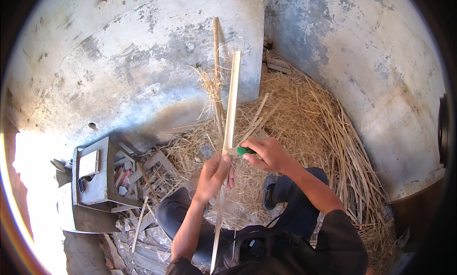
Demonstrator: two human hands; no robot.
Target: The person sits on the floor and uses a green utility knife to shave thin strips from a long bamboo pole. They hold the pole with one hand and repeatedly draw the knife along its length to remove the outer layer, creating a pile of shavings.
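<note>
A long, pale split strip [232, 99], which looks like bamboo or wood, runs from my lap up toward the far wall. Around its middle, the fingers of my left hand [215, 176] are closed. My right hand [269, 153] grips a knife [245, 150] by its green handle. The short blade points left and meets the strip just above my left thumb. Thin curled shavings hang at the strip's upper end.
Dry shavings [295, 101] cover the floor ahead, with long thin strips [354, 165] heaped along the right wall. A pole [216, 51] leans at the far wall. Left stands a worn wooden stool [97, 187] bearing a flat block and small dark object, among scraps.
</note>
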